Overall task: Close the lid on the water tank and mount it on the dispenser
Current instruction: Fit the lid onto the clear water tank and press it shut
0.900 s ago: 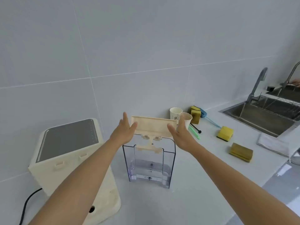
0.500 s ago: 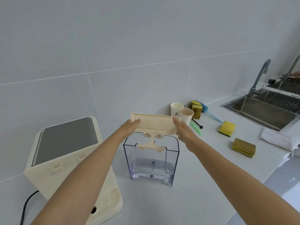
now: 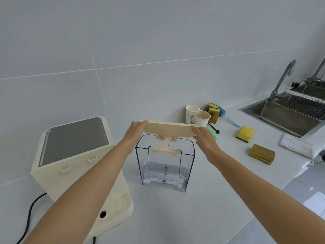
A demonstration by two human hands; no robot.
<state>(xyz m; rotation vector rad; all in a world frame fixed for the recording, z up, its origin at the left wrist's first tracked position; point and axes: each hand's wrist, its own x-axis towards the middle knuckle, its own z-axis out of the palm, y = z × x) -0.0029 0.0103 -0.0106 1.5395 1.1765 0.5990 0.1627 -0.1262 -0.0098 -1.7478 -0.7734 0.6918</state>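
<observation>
A clear plastic water tank (image 3: 165, 166) stands upright on the white counter with a little water at its bottom. Its cream lid (image 3: 168, 129) is hinged by a cream bracket at the tank's near top edge and lies almost level just above the opening. My left hand (image 3: 135, 132) grips the lid's left end. My right hand (image 3: 202, 136) grips its right end. The cream dispenser (image 3: 73, 155), with a dark grey top panel, stands to the left of the tank, its base plate bare.
Two paper cups (image 3: 197, 116) stand behind the tank. Yellow sponges (image 3: 245, 133), a blue-handled brush (image 3: 228, 118) and a green-handled tool lie to the right. A steel sink (image 3: 284, 115) with a tap sits at far right, a folded white cloth (image 3: 297, 146) before it. A black cable (image 3: 31, 208) trails from the dispenser.
The lid has swung down from a tilted, raised pose to nearly flat over the tank's opening, with both hands following it at its ends.
</observation>
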